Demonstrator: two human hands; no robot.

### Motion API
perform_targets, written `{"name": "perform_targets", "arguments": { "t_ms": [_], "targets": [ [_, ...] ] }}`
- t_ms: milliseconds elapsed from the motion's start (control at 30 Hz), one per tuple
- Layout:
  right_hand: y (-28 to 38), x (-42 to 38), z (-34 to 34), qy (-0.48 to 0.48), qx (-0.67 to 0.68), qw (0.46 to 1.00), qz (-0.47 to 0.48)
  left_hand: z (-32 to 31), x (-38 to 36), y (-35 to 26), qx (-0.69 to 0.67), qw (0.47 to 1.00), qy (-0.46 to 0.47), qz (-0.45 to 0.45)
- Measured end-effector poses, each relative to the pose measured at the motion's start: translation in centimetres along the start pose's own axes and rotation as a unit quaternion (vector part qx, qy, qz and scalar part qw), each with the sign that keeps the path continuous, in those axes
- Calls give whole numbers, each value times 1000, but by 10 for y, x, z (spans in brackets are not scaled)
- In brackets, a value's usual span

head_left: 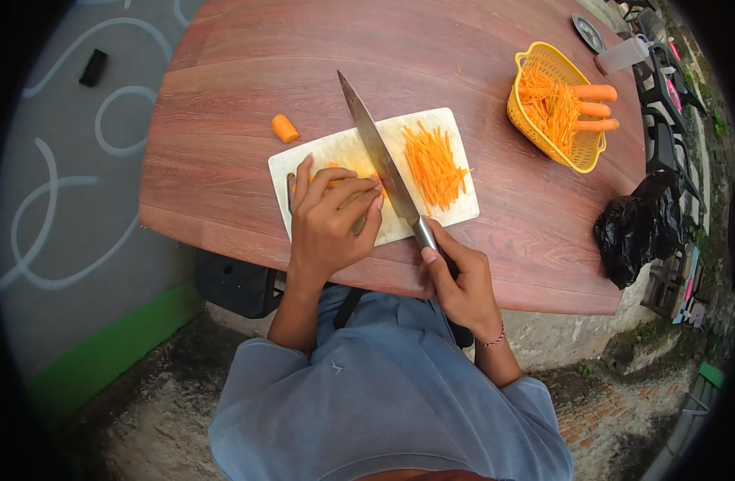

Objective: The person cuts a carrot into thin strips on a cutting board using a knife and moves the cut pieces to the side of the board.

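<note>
A large kitchen knife (377, 148) lies slantwise over the white cutting board (283, 170), its tip pointing away from me. My right hand (461, 280) is closed round its dark handle. Left of the blade, my left hand (333, 212) presses its bent fingers on orange carrot pieces (335, 170), mostly hidden under the fingers. To the blade's right, a pile of thin carrot strips (436, 167) rests on the board. A short carrot chunk (285, 128) sits on the table just beyond the board's far left edge.
On the reddish wooden table (247, 72), a yellow basket (518, 112) holds carrot shreds and three whole carrots (594, 108). Past it are a squeeze bottle (621, 56) and a metal dish (588, 34). A black plastic bag (636, 232) is at the right edge.
</note>
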State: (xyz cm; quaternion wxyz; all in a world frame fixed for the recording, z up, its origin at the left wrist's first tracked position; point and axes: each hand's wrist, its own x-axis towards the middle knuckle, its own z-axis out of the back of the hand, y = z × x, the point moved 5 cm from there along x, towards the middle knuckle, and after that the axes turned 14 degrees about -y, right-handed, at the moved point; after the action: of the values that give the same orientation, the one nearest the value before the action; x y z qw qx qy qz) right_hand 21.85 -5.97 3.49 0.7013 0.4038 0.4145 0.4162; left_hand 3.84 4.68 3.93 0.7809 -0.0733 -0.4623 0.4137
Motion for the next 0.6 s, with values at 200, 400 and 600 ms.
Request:
{"name": "perform_targets", "arguments": {
  "t_ms": [200,400,600],
  "targets": [
    [23,-6,-2,-21,-61,996,61,0,0,0,1,1000,4,-2],
    [30,-11,-6,-38,-78,988,128,-1,0,1,1,1000,-2,-2],
    [35,-17,-16,-59,-180,969,157,-2,-2,1,0,1000,-13,-6]
  ]
}}
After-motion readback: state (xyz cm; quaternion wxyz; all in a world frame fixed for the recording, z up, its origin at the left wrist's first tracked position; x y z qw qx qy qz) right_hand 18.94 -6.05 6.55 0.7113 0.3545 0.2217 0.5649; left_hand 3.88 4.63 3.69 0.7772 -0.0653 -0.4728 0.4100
